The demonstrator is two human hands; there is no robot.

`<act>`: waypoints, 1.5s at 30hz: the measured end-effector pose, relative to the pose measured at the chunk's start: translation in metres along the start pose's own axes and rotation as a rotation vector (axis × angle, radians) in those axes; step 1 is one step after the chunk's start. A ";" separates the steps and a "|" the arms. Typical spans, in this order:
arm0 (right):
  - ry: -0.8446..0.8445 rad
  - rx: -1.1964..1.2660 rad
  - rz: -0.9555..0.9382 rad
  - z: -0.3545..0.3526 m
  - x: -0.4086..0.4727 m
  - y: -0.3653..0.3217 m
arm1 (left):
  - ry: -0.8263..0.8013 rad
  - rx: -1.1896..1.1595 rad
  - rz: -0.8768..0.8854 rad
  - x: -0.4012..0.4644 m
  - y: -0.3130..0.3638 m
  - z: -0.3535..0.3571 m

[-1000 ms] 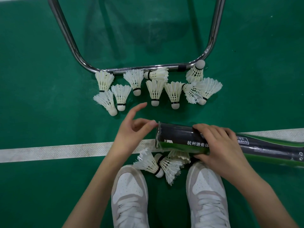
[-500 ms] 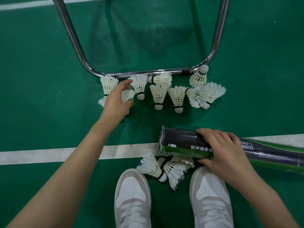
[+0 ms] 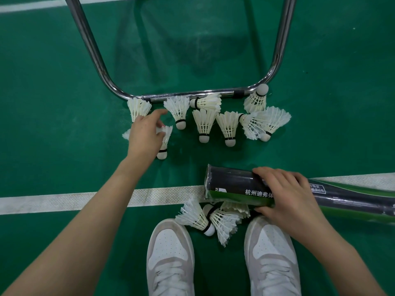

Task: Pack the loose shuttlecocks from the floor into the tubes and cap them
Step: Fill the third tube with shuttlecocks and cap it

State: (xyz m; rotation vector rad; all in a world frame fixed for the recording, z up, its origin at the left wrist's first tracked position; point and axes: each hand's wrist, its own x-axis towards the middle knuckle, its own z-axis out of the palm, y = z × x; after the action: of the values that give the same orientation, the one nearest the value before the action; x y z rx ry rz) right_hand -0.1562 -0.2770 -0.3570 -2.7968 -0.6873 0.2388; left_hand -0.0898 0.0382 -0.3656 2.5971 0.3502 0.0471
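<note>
Left hand [image 3: 145, 136] is stretched forward over the floor [image 3: 42, 103], fingers loosely curled and resting on a shuttlecock [image 3: 163, 142] whose cork points toward the person; whether it is actually gripped cannot be told. A second shuttlecock [image 3: 139, 108] lies touching the fingertips on the far side, and feathers of another show at the hand's left edge.

Right hand [image 3: 286, 197] is clamped over a dark tube [image 3: 230, 186] lying on its side across the white line [image 3: 64, 199], open mouth toward the left hand, its body running off to the right past the wrist.

Between the hands and beyond, a row of shuttlecocks [image 3: 204, 122] lies along the chrome frame [image 3: 192, 95], some overlapping at the right end. Just under the tube mouth, near the right thumb, a small heap of three shuttlecocks [image 3: 213, 218] lies tangled, touching one another.

Two pale shoes [image 3: 171, 253] stand below the hands, the heap between their toes.
</note>
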 end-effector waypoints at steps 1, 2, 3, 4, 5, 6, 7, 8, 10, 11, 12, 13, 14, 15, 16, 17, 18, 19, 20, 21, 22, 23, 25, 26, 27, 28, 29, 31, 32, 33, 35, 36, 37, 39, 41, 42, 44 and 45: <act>0.001 0.001 0.000 0.000 0.000 0.000 | 0.001 0.006 0.000 0.000 0.003 -0.002; 0.002 0.000 0.000 0.000 0.000 0.000 | -0.001 -0.002 -0.002 0.000 0.006 -0.004; 0.003 -0.002 0.000 0.000 0.000 0.000 | -0.007 -0.028 -0.012 -0.001 0.009 -0.006; 0.002 -0.002 0.002 0.000 0.000 0.000 | -0.011 -0.069 -0.030 -0.003 0.013 -0.008; 0.002 -0.001 0.003 0.000 0.000 0.000 | -0.013 -0.117 -0.050 -0.004 0.016 -0.010; 0.002 0.000 0.004 0.001 0.001 0.000 | -0.013 -0.161 -0.069 -0.006 0.018 -0.011; 0.001 0.000 0.004 0.001 0.001 0.000 | -0.011 -0.201 -0.085 -0.009 0.021 -0.012; -0.001 0.000 0.004 0.001 0.001 0.000 | -0.009 -0.243 -0.098 -0.012 0.023 -0.013; -0.001 0.001 0.004 0.001 0.000 0.000 | -0.004 -0.342 -0.121 -0.019 0.026 -0.015; 0.001 0.001 0.003 0.001 0.000 0.000 | -0.008 -0.392 -0.135 -0.024 0.028 -0.017; 0.001 0.003 0.003 0.001 0.000 0.000 | -0.017 -0.442 -0.152 -0.029 0.029 -0.018; 0.003 0.005 0.003 0.001 0.000 0.000 | -0.031 -0.492 -0.173 -0.035 0.031 -0.019; 0.003 0.004 0.003 0.001 0.000 0.000 | -0.049 -0.542 -0.197 -0.041 0.032 -0.020; 0.002 -0.001 0.003 0.000 0.000 0.000 | -0.067 -0.588 -0.223 -0.047 0.033 -0.021; 0.000 -0.005 0.004 0.000 0.000 0.000 | -0.083 -0.631 -0.247 -0.053 0.033 -0.021; -0.002 -0.008 0.004 0.000 0.000 0.000 | -0.097 -0.672 -0.272 -0.060 0.033 -0.022; -0.004 -0.009 0.005 0.000 0.000 0.000 | -0.107 -0.712 -0.296 -0.066 0.033 -0.023; -0.004 -0.011 0.005 0.001 0.000 0.000 | -0.114 -0.752 -0.320 -0.072 0.032 -0.024; -0.003 -0.013 0.005 0.000 0.000 0.000 | -0.121 -0.795 -0.342 -0.077 0.032 -0.024; 0.000 -0.014 0.005 0.001 0.000 0.000 | -0.130 -0.837 -0.360 -0.082 0.031 -0.025; 0.003 -0.015 0.005 0.001 0.000 0.000 | -0.142 -0.872 -0.377 -0.087 0.032 -0.025; 0.005 -0.016 0.004 0.001 0.000 0.000 | -0.156 -0.901 -0.390 -0.092 0.032 -0.025; 0.009 -0.019 0.001 0.000 0.000 0.000 | -0.185 -0.937 -0.404 -0.098 0.035 -0.024; 0.010 -0.018 -0.001 0.000 0.000 0.000 | -0.205 -0.944 -0.404 -0.101 0.038 -0.023; 0.010 -0.016 -0.002 0.000 0.000 0.000 | -0.228 -0.946 -0.403 -0.103 0.040 -0.021; 0.008 -0.014 -0.003 0.001 0.000 0.000 | -0.251 -0.948 -0.403 -0.105 0.043 -0.019; 0.006 -0.014 -0.003 0.001 0.000 0.000 | -0.273 -0.950 -0.404 -0.107 0.046 -0.017; 0.003 -0.011 -0.002 0.001 0.000 0.000 | -0.303 -0.966 -0.409 -0.111 0.050 -0.012; 0.001 -0.008 -0.001 0.001 0.000 0.000 | -0.313 -0.977 -0.415 -0.112 0.052 -0.009; -0.001 -0.005 0.001 0.000 0.000 0.000 | -0.320 -0.990 -0.420 -0.113 0.054 -0.007; -0.003 0.001 0.001 0.000 0.001 -0.001 | -0.337 -1.016 -0.432 -0.116 0.056 -0.004; -0.004 0.005 0.000 0.000 0.001 -0.001 | -0.352 -1.033 -0.436 -0.117 0.057 -0.003; -0.004 0.006 -0.002 0.000 0.001 -0.001 | -0.365 -1.050 -0.438 -0.118 0.057 -0.001; 0.000 0.003 -0.003 0.000 0.001 -0.001 | -0.374 -1.072 -0.444 -0.121 0.058 0.001; 0.007 0.001 -0.004 0.000 0.000 -0.001 | -0.381 -1.093 -0.442 -0.124 0.060 0.003; 0.010 0.003 -0.005 0.000 0.000 -0.001 | -0.386 -1.101 -0.440 -0.125 0.061 0.004; 0.011 0.005 -0.007 0.000 0.000 -0.001 | -0.389 -1.104 -0.436 -0.126 0.063 0.005; 0.011 0.005 -0.008 0.000 0.000 -0.001 | -0.388 -1.103 -0.434 -0.127 0.064 0.005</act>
State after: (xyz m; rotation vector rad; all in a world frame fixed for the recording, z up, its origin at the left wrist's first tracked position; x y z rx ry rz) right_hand -0.1570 -0.2759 -0.3564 -2.7878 -0.6938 0.2232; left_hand -0.1964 -0.0499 -0.3340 1.3678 0.5360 -0.3206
